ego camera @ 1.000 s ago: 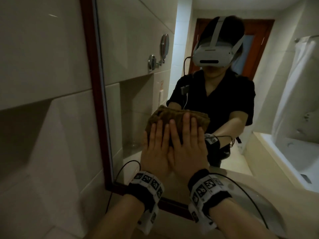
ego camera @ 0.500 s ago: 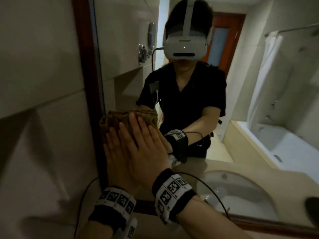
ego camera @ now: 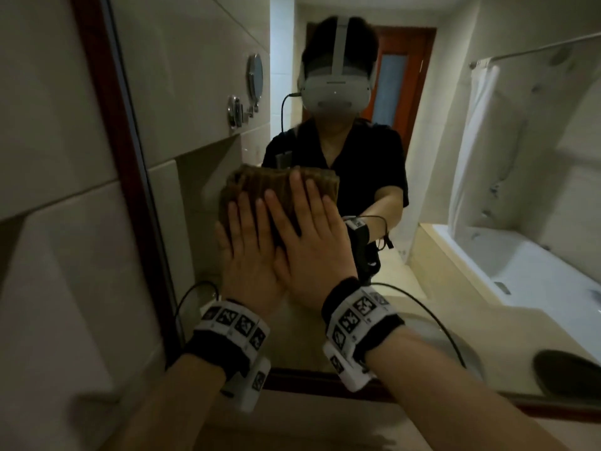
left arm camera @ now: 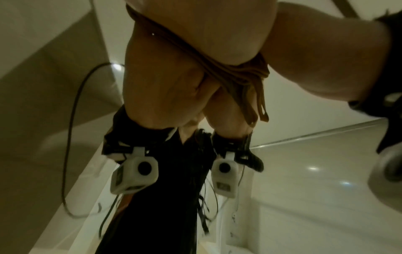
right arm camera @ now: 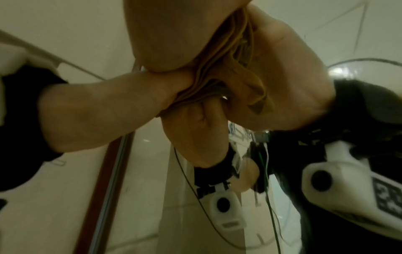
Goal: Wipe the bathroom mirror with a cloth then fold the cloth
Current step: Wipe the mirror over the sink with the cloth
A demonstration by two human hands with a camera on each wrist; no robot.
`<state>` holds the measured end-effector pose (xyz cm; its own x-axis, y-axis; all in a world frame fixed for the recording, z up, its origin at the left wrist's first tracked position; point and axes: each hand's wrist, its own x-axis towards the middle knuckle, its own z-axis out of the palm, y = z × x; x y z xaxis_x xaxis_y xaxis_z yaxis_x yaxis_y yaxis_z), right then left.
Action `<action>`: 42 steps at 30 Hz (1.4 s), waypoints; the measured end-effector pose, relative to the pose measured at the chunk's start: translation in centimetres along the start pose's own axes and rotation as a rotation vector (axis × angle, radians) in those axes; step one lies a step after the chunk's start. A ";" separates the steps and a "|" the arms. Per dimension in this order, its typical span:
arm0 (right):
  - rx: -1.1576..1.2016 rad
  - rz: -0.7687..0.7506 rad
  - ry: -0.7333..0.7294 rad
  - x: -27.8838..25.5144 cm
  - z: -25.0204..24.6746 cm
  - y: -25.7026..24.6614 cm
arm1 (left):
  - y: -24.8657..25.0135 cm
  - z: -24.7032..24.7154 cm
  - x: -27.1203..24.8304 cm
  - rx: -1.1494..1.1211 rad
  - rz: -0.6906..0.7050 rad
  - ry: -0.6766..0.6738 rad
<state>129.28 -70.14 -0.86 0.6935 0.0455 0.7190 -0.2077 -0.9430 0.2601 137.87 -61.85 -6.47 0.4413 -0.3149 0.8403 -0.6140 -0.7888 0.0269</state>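
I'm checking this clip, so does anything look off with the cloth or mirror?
Nothing stands out. Both hands, left and right, press the folded brown cloth flat against the mirror; no damage shows.

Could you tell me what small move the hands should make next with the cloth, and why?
Probably slide the cloth sideways to the right: the left hand and the right hand press it flat near the mirror's left frame, with unwiped glass on the right.
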 end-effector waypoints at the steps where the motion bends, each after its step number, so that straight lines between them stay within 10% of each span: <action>1: 0.010 0.004 0.044 1.2 -1.0 0.8 | 0.3 -1.1 1.7 0.005 0.014 0.021; 10: 0.031 0.057 0.188 6.0 -5.3 3.5 | 1.3 -5.5 9.1 0.004 0.065 0.104; 24: 0.234 0.100 -0.411 -16.9 11.6 -8.6 | -2.1 8.4 -20.3 -0.102 -0.006 -0.339; 35: 0.370 0.181 -0.526 -21.7 14.3 -10.8 | -2.7 10.9 -26.6 -0.170 -0.016 -0.551; 42: 0.278 0.485 -0.639 -28.4 14.0 -7.3 | 3.6 9.7 -28.0 -0.313 0.230 -0.753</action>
<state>120.77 -69.13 -32.26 0.8454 -0.5006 0.1863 -0.4632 -0.8607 -0.2112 129.64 -61.05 -35.14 0.5330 -0.8048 0.2613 -0.8459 -0.5142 0.1416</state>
